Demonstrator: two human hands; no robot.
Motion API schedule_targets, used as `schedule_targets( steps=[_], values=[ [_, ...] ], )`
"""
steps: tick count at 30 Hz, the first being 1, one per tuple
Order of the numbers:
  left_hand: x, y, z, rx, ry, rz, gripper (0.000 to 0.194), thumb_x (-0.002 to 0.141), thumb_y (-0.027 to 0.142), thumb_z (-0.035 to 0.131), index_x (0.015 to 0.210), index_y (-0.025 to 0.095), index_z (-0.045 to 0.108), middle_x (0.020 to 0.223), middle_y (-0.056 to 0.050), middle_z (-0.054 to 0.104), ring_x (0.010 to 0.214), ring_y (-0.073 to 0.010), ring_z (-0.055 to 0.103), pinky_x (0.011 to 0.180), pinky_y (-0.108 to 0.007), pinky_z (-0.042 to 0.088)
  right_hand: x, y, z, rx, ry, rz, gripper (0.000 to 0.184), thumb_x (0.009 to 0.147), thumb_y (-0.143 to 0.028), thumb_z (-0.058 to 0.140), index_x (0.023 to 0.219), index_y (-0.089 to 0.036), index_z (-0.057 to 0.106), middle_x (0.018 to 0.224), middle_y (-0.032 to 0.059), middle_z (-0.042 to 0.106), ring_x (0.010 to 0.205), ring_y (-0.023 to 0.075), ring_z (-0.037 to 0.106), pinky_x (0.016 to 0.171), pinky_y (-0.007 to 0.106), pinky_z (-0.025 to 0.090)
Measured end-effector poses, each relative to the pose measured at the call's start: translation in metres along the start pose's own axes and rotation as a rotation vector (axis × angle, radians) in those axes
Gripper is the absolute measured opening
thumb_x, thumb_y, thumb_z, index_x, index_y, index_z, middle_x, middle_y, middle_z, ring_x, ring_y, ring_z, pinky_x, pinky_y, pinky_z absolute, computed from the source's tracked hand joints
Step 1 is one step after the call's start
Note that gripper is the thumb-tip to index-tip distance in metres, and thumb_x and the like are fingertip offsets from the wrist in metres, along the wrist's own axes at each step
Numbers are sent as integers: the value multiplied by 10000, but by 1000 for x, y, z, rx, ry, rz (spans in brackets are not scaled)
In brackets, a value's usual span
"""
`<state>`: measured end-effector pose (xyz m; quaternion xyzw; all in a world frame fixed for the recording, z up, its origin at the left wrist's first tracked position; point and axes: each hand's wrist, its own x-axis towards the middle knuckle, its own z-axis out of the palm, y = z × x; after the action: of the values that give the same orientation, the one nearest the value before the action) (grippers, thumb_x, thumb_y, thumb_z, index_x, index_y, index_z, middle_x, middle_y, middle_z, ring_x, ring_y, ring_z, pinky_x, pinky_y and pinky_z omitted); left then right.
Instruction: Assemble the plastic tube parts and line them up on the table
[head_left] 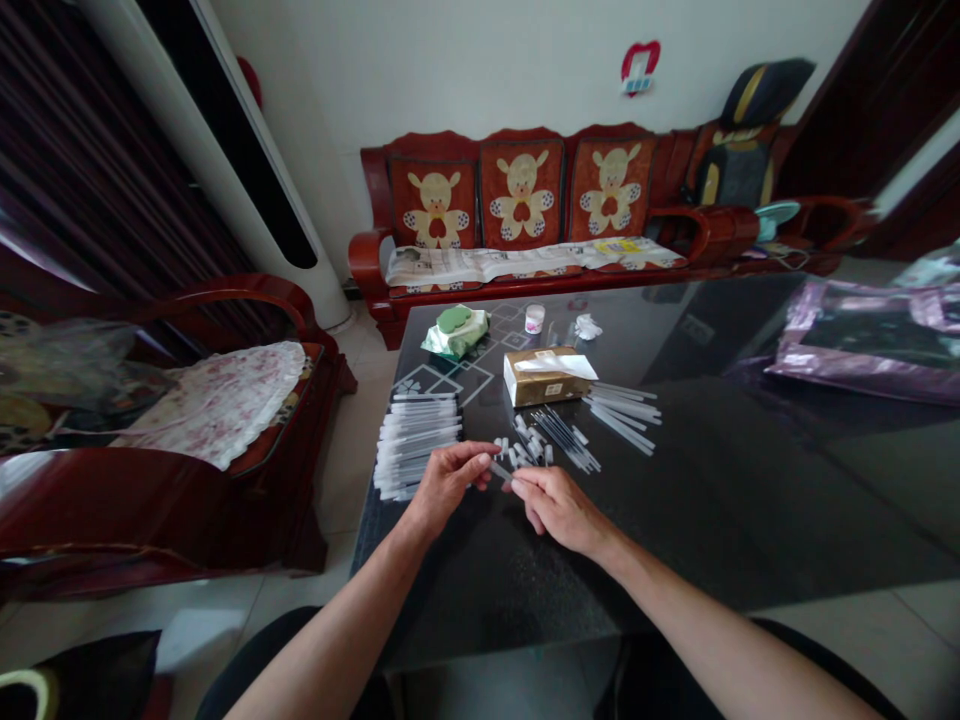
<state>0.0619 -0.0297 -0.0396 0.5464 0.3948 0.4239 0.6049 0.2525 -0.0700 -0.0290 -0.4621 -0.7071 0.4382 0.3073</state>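
My left hand (448, 482) and my right hand (556, 508) meet above the dark table, fingers closed on the two ends of a whitish translucent pen (500, 470). Its ends are hidden by the fingertips. Just beyond the hands lie several small white pen caps (520, 452) and a bundle of thin dark pen refills (564, 436). Loose translucent pen barrels (624, 412) are fanned out farther right. Beside my left hand, a neat stack of whitish pens (417, 440) lies along the table's left side.
A gold tissue box (549, 378) stands behind the refills. Farther back are a green wipes pack (456, 330), a small white jar (534, 319) and a crumpled tissue (587, 327). A purple plastic package (862, 340) lies at the right. The glossy dark table (720, 500) has a left edge near the stack.
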Motion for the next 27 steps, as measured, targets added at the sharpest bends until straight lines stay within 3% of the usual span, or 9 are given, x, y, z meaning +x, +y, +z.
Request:
schedule_targets(
  steps=[4,9,18,22,27],
  values=[
    [-1,-2,3,-49,47,-12,358,763,383,694,1000,116,712,649,-13,628,585,-104,547,579,-227,459,0,1,0,-111,34,-5,334,949,-312,410,652,-189,500,477,-61,440,464,98,434,520,223,316],
    [-3,-2,8,10,83,40,355,809,407,639,987,111,722,621,-19,629,560,-105,560,566,-219,467,1,4,0,-205,58,-48,323,954,-305,403,705,-175,561,576,-41,470,559,105,455,565,229,307],
    [-11,-16,27,50,275,157,357,850,414,586,1012,118,701,662,-42,669,566,-139,606,578,-255,501,0,0,4,-320,73,-46,305,958,-291,383,696,-183,496,607,-28,477,580,108,457,593,229,310],
    [-14,-18,33,49,319,186,320,860,394,582,1013,138,698,702,-39,683,582,-128,601,592,-242,487,0,1,5,-286,69,-59,304,956,-282,389,687,-181,490,607,-27,473,578,105,447,591,228,310],
    [-18,-12,37,-47,269,173,310,870,376,573,1012,123,682,680,-35,669,572,-123,588,587,-240,479,0,2,0,-80,11,-99,316,958,-289,389,688,-174,506,576,-40,432,538,93,401,539,216,295]
  ],
)
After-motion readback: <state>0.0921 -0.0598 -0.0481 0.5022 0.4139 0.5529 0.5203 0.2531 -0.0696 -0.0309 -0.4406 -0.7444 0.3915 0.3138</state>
